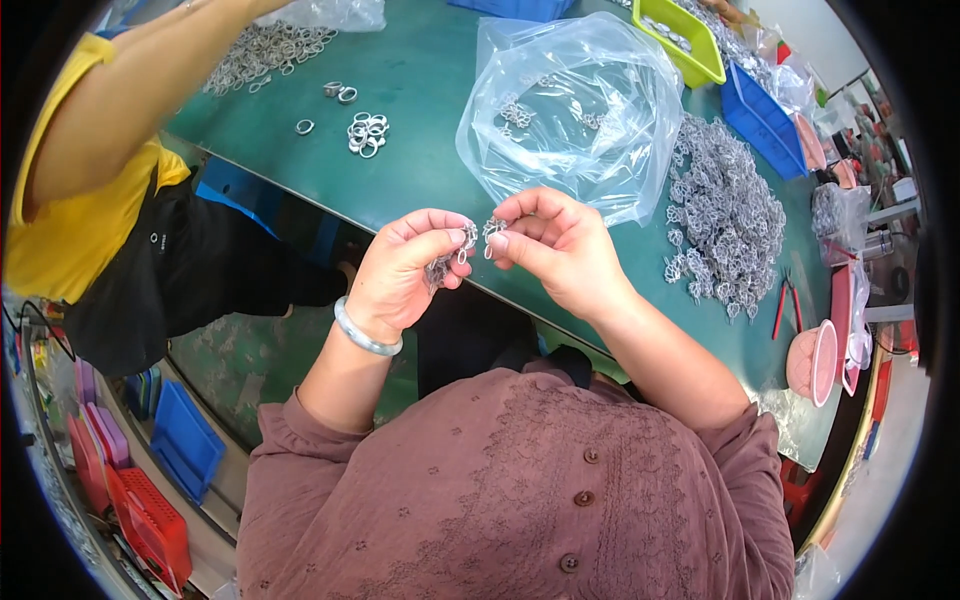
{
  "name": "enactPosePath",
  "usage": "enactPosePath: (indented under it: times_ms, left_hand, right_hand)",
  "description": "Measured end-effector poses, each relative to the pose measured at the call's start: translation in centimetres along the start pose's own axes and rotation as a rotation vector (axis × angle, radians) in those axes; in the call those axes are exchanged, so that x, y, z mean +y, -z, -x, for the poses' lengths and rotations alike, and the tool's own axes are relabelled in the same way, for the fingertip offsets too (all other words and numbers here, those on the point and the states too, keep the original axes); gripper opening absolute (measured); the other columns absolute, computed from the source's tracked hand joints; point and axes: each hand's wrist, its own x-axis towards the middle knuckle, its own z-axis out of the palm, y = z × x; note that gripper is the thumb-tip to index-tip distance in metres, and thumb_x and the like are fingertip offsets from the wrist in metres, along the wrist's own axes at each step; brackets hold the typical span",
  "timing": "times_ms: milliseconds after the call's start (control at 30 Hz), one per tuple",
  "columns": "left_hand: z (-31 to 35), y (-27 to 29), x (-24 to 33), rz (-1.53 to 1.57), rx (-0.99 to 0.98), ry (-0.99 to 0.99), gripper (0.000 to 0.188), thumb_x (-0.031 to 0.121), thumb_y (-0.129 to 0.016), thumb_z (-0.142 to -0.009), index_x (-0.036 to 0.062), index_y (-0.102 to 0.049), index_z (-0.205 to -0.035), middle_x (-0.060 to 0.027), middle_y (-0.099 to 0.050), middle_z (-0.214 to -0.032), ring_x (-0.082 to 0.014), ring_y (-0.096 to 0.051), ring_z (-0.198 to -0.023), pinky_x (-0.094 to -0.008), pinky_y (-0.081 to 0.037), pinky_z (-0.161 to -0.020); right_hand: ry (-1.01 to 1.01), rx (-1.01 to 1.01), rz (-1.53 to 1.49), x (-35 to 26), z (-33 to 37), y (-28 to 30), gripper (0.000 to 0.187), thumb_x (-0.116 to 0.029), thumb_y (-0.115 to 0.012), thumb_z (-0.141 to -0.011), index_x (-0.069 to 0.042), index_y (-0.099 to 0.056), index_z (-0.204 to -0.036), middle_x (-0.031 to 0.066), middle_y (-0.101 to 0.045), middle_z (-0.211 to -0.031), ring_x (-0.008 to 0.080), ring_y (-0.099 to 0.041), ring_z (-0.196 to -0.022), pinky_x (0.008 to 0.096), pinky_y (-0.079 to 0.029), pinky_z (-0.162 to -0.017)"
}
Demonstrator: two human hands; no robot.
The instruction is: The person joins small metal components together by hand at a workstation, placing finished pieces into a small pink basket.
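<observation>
My left hand, with a pale bangle on its wrist, is closed around a small bunch of silvery metal ring links. Close beside it, my right hand pinches another silvery ring link between thumb and forefinger. Both hands are raised in front of my body at the near edge of the green table. My fingers partly cover the links, so their exact shape is hard to make out. Beyond my right hand lies an open clear plastic bag with a few clusters of similar links inside.
A large heap of grey metal links lies at the right, near red-handled pliers and a pink basket. Blue and lime-green trays stand behind. Flat rings lie at the left, beside a co-worker's arm.
</observation>
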Motion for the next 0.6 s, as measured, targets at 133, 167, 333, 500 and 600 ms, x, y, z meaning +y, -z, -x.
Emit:
enactPosePath:
  times_ms: [133, 167, 333, 500, 600]
  left_hand:
    - [0.0, 0.4, 0.5, -0.041, 0.002, -0.033, 0.008, 0.005, -0.056, -0.079, 0.0006, -0.057, -0.087, -0.0062, -0.060, -0.073, -0.0091, -0.055, -0.056, -0.0193, -0.044, -0.047]
    - [0.0, 0.4, 0.7, -0.054, 0.007, -0.028, 0.008, 0.004, -0.056, -0.079, 0.0007, -0.057, -0.087, -0.0062, -0.060, -0.073, -0.0090, -0.055, -0.056, -0.0191, -0.044, -0.047]
    - [-0.1, 1.0, 1.0, -0.099, 0.050, -0.019, 0.009, 0.005, -0.056, -0.079, 0.0011, -0.057, -0.087, -0.0065, -0.061, -0.074, -0.0088, -0.054, -0.055, -0.0188, -0.042, -0.046]
    - [-0.6, 4.4, 0.2, 0.002, -0.104, -0.256, 0.017, 0.009, -0.049, -0.083, -0.0025, -0.053, -0.095, -0.0073, -0.059, -0.076, -0.0111, -0.053, -0.058, -0.0203, -0.044, -0.049]
    - [-1.4, 3.4, 2.3, 0.117, -0.173, 0.076, 0.025, 0.011, -0.049, -0.084, -0.0019, -0.047, -0.105, -0.0071, -0.057, -0.084, -0.0128, -0.055, -0.071, -0.0209, -0.046, -0.061]
  right_hand:
    - [0.015, -0.025, -0.070, 0.1, -0.9, -0.7, 0.021, 0.000, -0.059, -0.076, 0.005, -0.050, -0.095, 0.0059, -0.057, -0.077, 0.0102, -0.056, -0.069, 0.0220, -0.047, -0.063]
    - [0.008, -0.031, -0.068, 0.0, -1.1, -0.9, 0.022, 0.000, -0.059, -0.076, 0.005, -0.050, -0.096, 0.0061, -0.057, -0.077, 0.0103, -0.056, -0.069, 0.0220, -0.046, -0.063]
    - [0.021, -0.060, -0.053, 0.3, -1.9, -1.2, 0.023, -0.002, -0.060, -0.077, 0.004, -0.051, -0.097, 0.0066, -0.058, -0.081, 0.0122, -0.057, -0.071, 0.0238, -0.047, -0.066]
    - [0.063, -0.091, 0.043, -0.3, -3.1, -2.7, 0.021, -0.001, -0.059, -0.076, 0.004, -0.050, -0.094, 0.0064, -0.058, -0.076, 0.0095, -0.056, -0.069, 0.0216, -0.046, -0.063]
    - [0.081, -0.029, 0.035, -0.6, -3.6, -2.4, 0.019, -0.001, -0.060, -0.076, 0.004, -0.051, -0.092, 0.0067, -0.058, -0.075, 0.0094, -0.057, -0.069, 0.0218, -0.046, -0.062]
